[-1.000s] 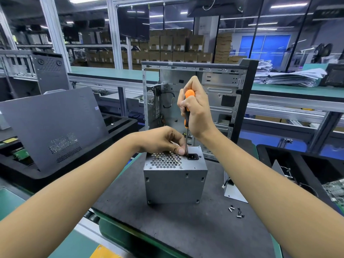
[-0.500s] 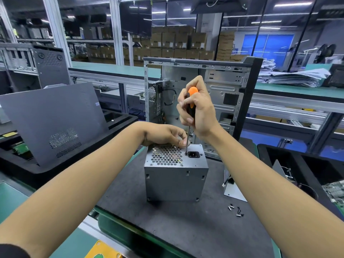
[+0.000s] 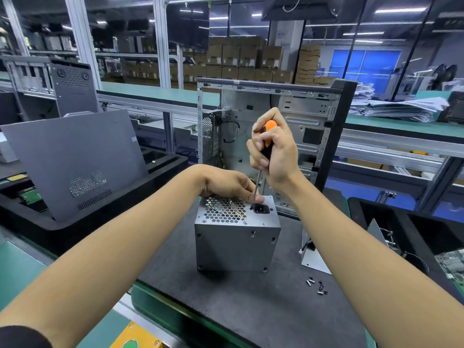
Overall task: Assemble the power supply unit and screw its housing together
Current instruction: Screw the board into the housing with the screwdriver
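On the mat (image 3: 251, 310), right hand (image 3: 273, 151) gripping screwdriver (image 3: 266, 144), power supply (image 3: 237, 244) mid-mat.

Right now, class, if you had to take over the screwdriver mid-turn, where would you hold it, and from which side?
Probably the thick black-and-orange handle of the screwdriver, from the right and above, as the right hand wraps it. It stands nearly upright, tip beside the socket on the power supply unit; the left hand guards the thin shaft.
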### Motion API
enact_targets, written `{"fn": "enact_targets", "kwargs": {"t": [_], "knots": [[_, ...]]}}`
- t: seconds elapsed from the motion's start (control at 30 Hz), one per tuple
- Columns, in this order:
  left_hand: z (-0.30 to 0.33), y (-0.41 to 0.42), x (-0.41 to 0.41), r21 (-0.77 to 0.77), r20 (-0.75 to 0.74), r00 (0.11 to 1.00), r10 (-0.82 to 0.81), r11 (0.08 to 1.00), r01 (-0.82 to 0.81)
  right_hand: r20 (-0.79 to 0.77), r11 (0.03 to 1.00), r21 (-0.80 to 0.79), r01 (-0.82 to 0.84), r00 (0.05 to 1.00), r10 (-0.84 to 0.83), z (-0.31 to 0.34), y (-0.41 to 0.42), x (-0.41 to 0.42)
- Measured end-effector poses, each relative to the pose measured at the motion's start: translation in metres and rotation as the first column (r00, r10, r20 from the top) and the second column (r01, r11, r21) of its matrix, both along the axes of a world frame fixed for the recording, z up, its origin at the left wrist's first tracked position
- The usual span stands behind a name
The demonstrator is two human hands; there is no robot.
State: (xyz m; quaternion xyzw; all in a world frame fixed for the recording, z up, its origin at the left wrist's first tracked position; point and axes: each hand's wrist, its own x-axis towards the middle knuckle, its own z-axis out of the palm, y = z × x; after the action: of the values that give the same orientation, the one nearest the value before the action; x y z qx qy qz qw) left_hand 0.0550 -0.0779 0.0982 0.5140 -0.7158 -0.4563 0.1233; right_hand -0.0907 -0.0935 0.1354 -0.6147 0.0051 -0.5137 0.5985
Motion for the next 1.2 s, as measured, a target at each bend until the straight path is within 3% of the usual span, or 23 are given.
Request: {"fn": "enact_targets", "kwargs": {"t": [0.27, 0.57, 0.73, 1.0, 1.2], "knots": [[-0.004, -0.005, 0.004, -0.042, -0.03, 0.999, -0.028, 0.999, 0.027, -0.041, 0.99, -0.065, -0.126, 0.991, 0.124, 0.0, 0.002, -0.002], [-0.008, -0.012, 0.01, -0.061, -0.022, 1.0, -0.02, 0.998, 0.019, -0.057, 0.996, -0.083, 0.018, 0.998, -0.023, 0.002, 0.007, 0.007], [-0.013, -0.014, 0.011, -0.089, -0.049, 0.998, -0.04, 0.995, 0.035, -0.034, 0.995, -0.051, -0.083, 0.996, 0.081, -0.003, 0.009, 0.01], [-0.014, -0.014, 0.013, -0.081, -0.125, 0.991, -0.042, 0.996, 0.032, -0.03, 1.0, 0.001, 0.02, 0.999, -0.02, 0.001, 0.007, 0.013], [-0.012, -0.011, 0.01, -0.096, -0.115, 0.993, 0.021, 0.995, -0.032, -0.063, 0.996, -0.066, -0.055, 0.997, 0.051, 0.0, 0.009, 0.01]]}}
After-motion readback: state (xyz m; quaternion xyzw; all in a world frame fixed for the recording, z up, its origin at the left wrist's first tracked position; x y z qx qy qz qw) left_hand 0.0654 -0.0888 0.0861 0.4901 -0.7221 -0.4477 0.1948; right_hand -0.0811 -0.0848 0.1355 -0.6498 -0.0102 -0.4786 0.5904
